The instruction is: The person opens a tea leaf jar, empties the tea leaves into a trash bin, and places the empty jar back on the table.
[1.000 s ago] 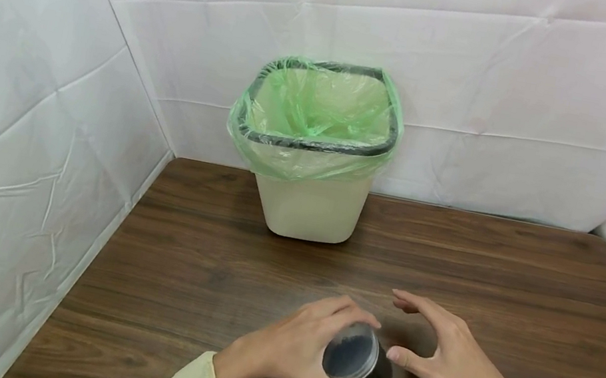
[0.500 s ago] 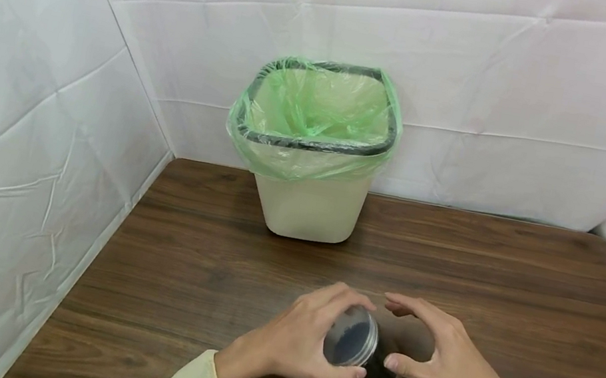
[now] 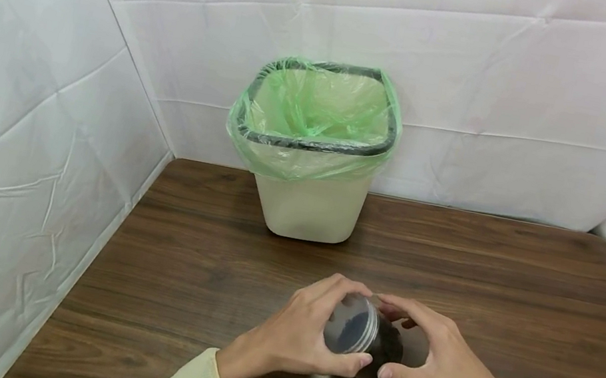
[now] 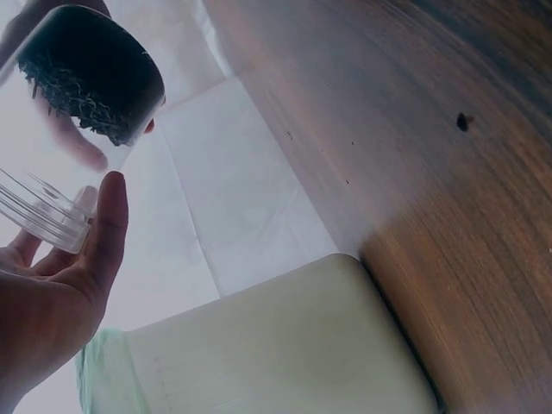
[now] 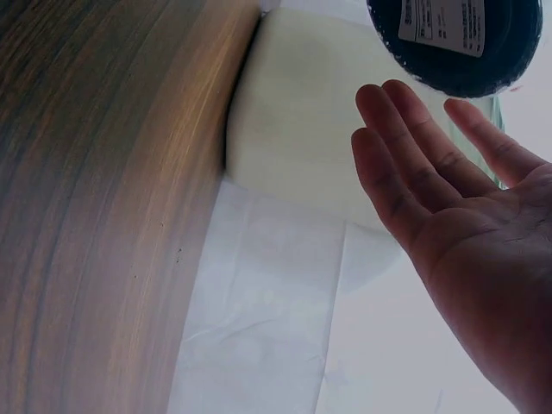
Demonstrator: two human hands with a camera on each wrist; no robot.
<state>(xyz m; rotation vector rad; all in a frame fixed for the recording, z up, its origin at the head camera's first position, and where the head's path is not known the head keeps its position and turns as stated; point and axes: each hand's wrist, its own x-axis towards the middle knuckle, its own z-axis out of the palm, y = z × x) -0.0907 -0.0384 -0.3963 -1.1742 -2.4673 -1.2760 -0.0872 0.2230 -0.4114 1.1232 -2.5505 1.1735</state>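
Note:
A clear plastic jar with dark shredded leaf-like bits inside is tilted on its side above the table. Its ribbed clear top end points left, and my left hand grips it there with thumb and fingers on opposite sides. The bits are gathered toward the jar's base, as the left wrist view shows. My right hand is spread around the base end, fingers extended close to it. In the right wrist view a printed label shows on the dark base.
A cream bin lined with a green plastic bag stands at the back of the wooden table. White cloth walls surround the table. A few dark specks, one larger piece among them, lie on the wood.
The left hand has lifted and tipped the jar further onto its side, its top turning left. My right hand has shifted slightly left, closer to the base end.

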